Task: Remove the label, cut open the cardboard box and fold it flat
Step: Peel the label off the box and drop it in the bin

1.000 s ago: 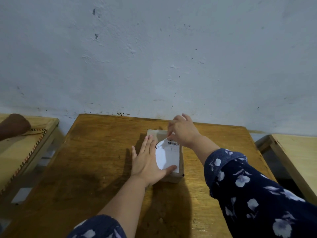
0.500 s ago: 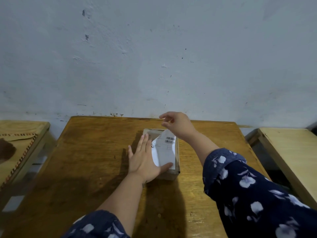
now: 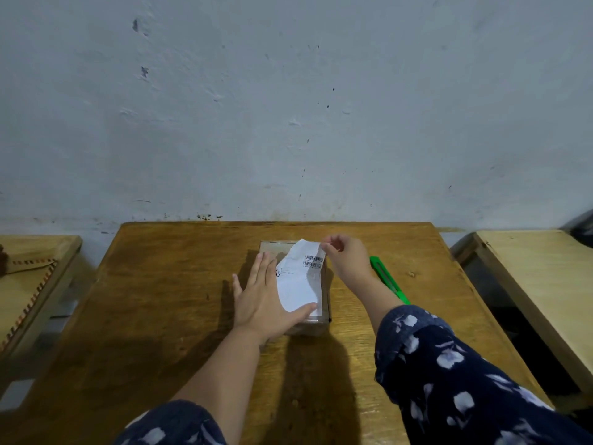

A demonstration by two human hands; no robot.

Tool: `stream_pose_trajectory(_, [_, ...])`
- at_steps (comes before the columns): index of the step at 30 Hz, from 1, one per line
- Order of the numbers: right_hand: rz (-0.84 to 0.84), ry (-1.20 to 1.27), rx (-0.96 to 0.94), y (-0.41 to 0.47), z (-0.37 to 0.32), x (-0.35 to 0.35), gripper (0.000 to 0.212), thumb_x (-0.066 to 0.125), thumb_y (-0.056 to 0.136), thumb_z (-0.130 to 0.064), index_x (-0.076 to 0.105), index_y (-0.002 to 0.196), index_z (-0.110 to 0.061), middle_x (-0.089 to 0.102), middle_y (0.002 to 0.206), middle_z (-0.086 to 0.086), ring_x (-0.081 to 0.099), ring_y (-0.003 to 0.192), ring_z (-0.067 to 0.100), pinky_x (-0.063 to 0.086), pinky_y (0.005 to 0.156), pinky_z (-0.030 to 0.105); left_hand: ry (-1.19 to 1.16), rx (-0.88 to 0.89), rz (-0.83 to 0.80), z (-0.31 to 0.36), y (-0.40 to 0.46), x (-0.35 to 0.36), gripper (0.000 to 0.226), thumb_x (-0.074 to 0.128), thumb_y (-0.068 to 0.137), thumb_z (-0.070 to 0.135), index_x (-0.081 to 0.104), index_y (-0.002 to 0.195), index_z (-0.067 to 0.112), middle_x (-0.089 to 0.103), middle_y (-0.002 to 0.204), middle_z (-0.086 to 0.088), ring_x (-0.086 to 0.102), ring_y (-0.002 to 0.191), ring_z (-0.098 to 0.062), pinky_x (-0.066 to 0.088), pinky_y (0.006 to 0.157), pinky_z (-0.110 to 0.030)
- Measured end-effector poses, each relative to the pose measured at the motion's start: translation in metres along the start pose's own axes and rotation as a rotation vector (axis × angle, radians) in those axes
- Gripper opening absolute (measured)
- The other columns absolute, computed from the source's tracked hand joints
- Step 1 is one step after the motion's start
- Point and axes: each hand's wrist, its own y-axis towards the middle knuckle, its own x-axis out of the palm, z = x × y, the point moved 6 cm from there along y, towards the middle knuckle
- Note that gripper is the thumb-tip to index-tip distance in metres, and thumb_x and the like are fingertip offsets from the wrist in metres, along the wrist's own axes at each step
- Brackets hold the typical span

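The box (image 3: pixel 296 284) sits on the table (image 3: pixel 160 284), toward its far middle, and everything else is placed from it. The step in hand looks like the first one: peeling off the label (image 3: pixel 301 281). The label's far end is lifted clear of the box top and curls upward, while its near end appears to lie stuck down. The right hand (image 3: pixel 345 258), at the box's far right corner, pinches the raised far corner of the label between thumb and fingertips. The left hand (image 3: pixel 263 300) lies flat with straight fingers on the box's left side, thumb across the label's near end, gripping nothing, only pressing the box down. A green cutter (image 3: pixel 388 279) lies on the table just right of the box, untouched.

The next move likely calls for pulling the label back toward the box's near edge, low and steady so the paper does not tear, with the thumb shifted off the label first. Cutting and folding are not yet begun.
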Motion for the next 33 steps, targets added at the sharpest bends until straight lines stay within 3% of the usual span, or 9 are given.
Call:
stream_pose_trajectory(4, [-0.025,0.067,0.008,-0.003,-0.01,-0.005,0.012,0.058,0.092,-0.02,0.066,0.084,-0.017,0.065,0.081,-0.003,0.055,0.07,0.009,0.039,0.057,0.021,0.004,0.0,0.003,0.001,-0.001,-0.002,0.124,0.04,0.06,0.092,0.001,0.152,0.019,-0.01,0.161,0.007,-0.018,0.145,-0.007,-0.004,0.117,-0.057])
stream_pose_trajectory(9, [-0.055,0.122,0.007,-0.007,-0.021,-0.013,0.014,0.052,0.094,-0.014,0.063,0.093,-0.023,0.064,0.087,0.001,0.056,0.073,0.013,0.043,0.056,0.021,-0.025,-0.001,0.016,0.001,-0.001,-0.002,0.125,0.042,0.058,0.092,0.003,0.153,0.019,-0.007,0.161,0.007,-0.015,0.146,-0.007,-0.005,0.117,-0.056])
stream_pose_trajectory(13, [-0.077,-0.017,-0.06,-0.009,-0.024,-0.01,0.03,0.041,0.095,-0.013,0.06,0.08,-0.031,0.053,0.07,-0.007,0.043,0.062,0.012,0.033,0.055,0.026,-0.024,0.003,0.011,0.0,0.0,-0.001,0.125,0.04,0.057,0.093,0.002,0.153,0.022,-0.006,0.162,0.007,-0.016,0.146,-0.007,-0.004,0.117,-0.057])
stream_pose_trajectory(16, [-0.143,-0.213,-0.104,-0.013,-0.023,-0.002,0.027,0.045,0.092,-0.025,0.065,0.1,-0.04,0.057,0.09,-0.011,0.042,0.1,0.019,0.034,0.087,0.036,-0.023,0.005,0.0,0.001,0.0,-0.001,0.125,0.039,0.057,0.093,0.001,0.152,0.021,-0.007,0.162,0.006,-0.017,0.145,-0.007,-0.004,0.117,-0.057])
stream_pose_trajectory(18, [-0.19,-0.438,-0.165,-0.016,-0.023,0.002,0.032,0.056,0.087,-0.04,0.057,0.119,-0.045,0.054,0.109,-0.002,0.034,0.116,0.023,0.029,0.095,0.04,-0.022,0.006,-0.002,0.001,-0.001,-0.001,0.122,0.04,0.06,0.091,0.002,0.152,0.022,-0.008,0.162,0.006,-0.016,0.146,-0.008,-0.004,0.117,-0.056])
stream_pose_trajectory(23, [-0.107,-0.677,-0.326,-0.021,-0.034,0.0,0.025,0.062,0.082,-0.052,0.069,0.1,-0.037,0.043,0.096,-0.004,0.037,0.108,0.024,0.026,0.087,0.035,0.006,0.0,-0.006,0.0,0.0,0.0,0.122,0.039,0.061,0.092,0.002,0.153,0.021,-0.01,0.161,0.006,-0.016,0.146,-0.008,-0.005,0.117,-0.055])
stream_pose_trajectory(27, [-0.048,-0.734,-0.366,-0.025,-0.034,0.0,0.022,0.059,0.084,-0.05,0.072,0.092,-0.035,0.038,0.125,0.001,0.026,0.126,0.028,0.007,0.112,0.049,-0.019,0.005,-0.025,-0.001,0.0,0.002,0.123,0.042,0.06,0.091,0.002,0.152,0.022,-0.01,0.161,0.006,-0.017,0.146,-0.009,-0.007,0.117,-0.055])
stream_pose_trajectory(29, [-0.056,-0.765,-0.38,-0.027,-0.033,0.002,0.02,0.057,0.088,-0.045,0.073,0.094,-0.034,0.036,0.135,-0.001,0.021,0.132,0.027,-0.005,0.114,0.056,-0.121,0.011,-0.069,-0.001,0.0,0.001,0.12,0.048,0.063,0.086,-0.002,0.152,0.023,-0.011,0.161,0.006,-0.017,0.146,-0.01,-0.011,0.115,-0.055])
stream_pose_trajectory(33, [-0.109,-0.908,-0.553,-0.039,-0.038,0.016,0.025,0.047,0.095,-0.034,0.07,0.106,-0.037,0.048,0.128,-0.008,0.027,0.132,0.023,-0.013,0.111,0.058,-0.287,0.074,-0.051,-0.011,-0.004,-0.011,0.086,0.049,0.088,0.058,0.0,0.152,0.028,-0.009,0.161,0.005,-0.016,0.146,-0.01,-0.013,0.116,-0.055])
